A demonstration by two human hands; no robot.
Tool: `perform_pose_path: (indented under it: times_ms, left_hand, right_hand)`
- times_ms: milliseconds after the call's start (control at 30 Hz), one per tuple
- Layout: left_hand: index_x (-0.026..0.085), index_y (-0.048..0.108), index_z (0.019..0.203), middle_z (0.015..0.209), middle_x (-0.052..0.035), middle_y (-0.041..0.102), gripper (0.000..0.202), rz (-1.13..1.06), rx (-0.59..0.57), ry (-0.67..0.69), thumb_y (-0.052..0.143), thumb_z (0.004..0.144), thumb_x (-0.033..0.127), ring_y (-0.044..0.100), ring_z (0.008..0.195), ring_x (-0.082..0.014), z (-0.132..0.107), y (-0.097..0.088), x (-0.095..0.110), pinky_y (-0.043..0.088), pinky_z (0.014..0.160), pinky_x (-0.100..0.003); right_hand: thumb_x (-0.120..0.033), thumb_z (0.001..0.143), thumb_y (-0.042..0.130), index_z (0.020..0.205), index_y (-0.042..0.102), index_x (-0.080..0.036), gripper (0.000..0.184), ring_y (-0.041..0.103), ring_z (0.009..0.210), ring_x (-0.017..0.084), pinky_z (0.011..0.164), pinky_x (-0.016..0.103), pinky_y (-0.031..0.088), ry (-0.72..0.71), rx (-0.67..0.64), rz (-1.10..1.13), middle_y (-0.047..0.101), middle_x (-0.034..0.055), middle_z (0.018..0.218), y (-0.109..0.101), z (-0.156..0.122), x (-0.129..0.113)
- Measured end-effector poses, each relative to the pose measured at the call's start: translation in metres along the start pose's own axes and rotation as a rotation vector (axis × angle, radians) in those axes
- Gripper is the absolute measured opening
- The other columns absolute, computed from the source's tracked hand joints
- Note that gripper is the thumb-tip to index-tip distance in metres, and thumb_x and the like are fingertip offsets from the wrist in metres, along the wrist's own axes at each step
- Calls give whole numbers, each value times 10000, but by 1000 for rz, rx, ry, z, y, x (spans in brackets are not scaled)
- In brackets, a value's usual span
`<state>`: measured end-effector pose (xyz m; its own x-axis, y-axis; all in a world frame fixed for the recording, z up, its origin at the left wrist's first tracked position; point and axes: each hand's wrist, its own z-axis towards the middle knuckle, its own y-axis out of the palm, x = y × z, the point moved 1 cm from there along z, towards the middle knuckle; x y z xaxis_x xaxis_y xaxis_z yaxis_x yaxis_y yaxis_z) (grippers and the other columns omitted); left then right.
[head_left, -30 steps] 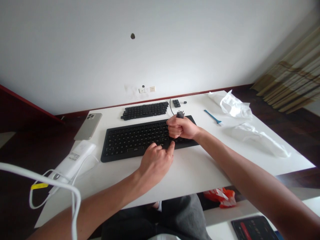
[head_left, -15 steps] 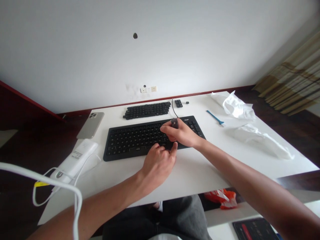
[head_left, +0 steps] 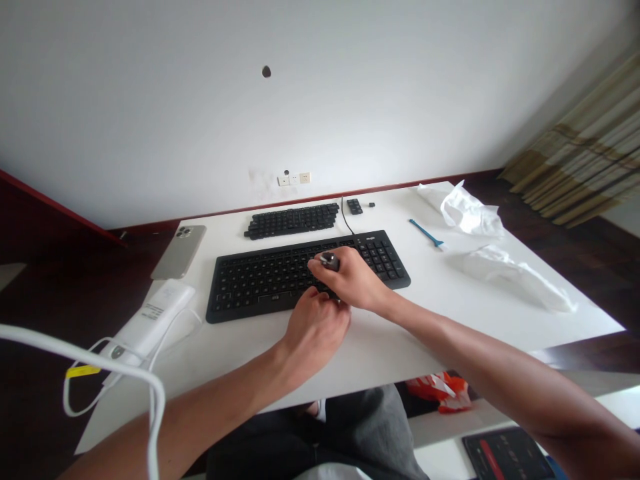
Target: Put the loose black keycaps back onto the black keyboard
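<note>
One dark tool (head_left: 330, 261) fills the right hand (head_left: 354, 283); left hand (head_left: 315, 328) touches keyboard (head_left: 260, 280)

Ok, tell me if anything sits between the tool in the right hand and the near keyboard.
Nothing visible does. The right hand holds the small dark tool just above the keys of the near keyboard. The left hand rests at its front edge, beside the tool and not under it.

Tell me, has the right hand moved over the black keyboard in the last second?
Yes. The right hand, gripping a small dark tool, has shifted left along the black keyboard, uncovering its number pad.
</note>
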<state>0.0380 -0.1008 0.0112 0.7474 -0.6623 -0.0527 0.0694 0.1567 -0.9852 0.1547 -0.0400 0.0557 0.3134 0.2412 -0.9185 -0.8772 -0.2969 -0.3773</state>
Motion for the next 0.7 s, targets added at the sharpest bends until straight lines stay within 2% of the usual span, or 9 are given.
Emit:
perform_pose_path:
  times_ms: [67, 167, 233, 300, 367, 500, 700]
  left_hand:
    - [146, 716, 739, 659, -92, 697, 252, 12, 2, 9, 587, 954, 126, 664, 643, -224, 0, 1, 0, 466, 702, -379]
    - [137, 739, 837, 667, -80, 698, 193, -3, 7, 5, 599, 967, 165, 668, 654, -222, -1, 0, 0, 469, 721, -382]
    - [115, 745, 1062, 659, -53, 691, 174, -19, 4, -10, 616, 977, 197, 671, 659, -214, -2, -1, 1, 467, 745, -378]
    - [91, 662, 1327, 661, -33, 695, 365, -31, -6, -24, 625, 985, 211, 675, 665, -202, -3, -2, 1, 459, 759, -367]
    - [80, 569, 1465, 677, -33, 709, 493, -45, -20, -28, 623, 993, 211, 683, 682, -194, -3, -2, 2, 454, 775, -360]
    - [73, 548, 1500, 673, -36, 710, 516, -66, -40, -34, 607, 1003, 203, 686, 692, -197, -3, 0, 1, 457, 815, -373]
    - [66, 546, 1504, 673, -32, 706, 516, -61, -27, -24, 600, 1011, 207, 688, 705, -207, -3, -1, 1, 462, 831, -377]
  right_hand:
    - [-305, 937, 591, 603, 296, -214, 456, 273, 573, 100, 523, 291, 237, -35, -17, -41, 345, -39, 567, 4, -1, -2]
    - [-317, 940, 596, 596, 310, -214, 459, 283, 567, 98, 522, 285, 248, -5, -37, -25, 346, -43, 562, 1, 2, -2]
    - [-347, 944, 604, 591, 340, -216, 460, 298, 549, 96, 510, 279, 255, 33, -57, 55, 352, -48, 546, -7, 6, 1]
    - [-379, 943, 619, 584, 376, -219, 463, 298, 522, 94, 489, 275, 252, 64, -85, 186, 364, -52, 524, -15, 10, 6]
    - [-405, 933, 643, 570, 388, -224, 479, 281, 495, 90, 469, 274, 238, 87, -101, 348, 360, -57, 503, -23, 12, 13]
    - [-411, 907, 691, 542, 361, -230, 525, 242, 459, 80, 463, 278, 221, 103, -51, 620, 314, -72, 482, -33, 9, 25]
    - [-329, 898, 667, 539, 303, -232, 520, 194, 435, 80, 469, 288, 220, 109, 28, 814, 258, -80, 462, -41, 3, 38]
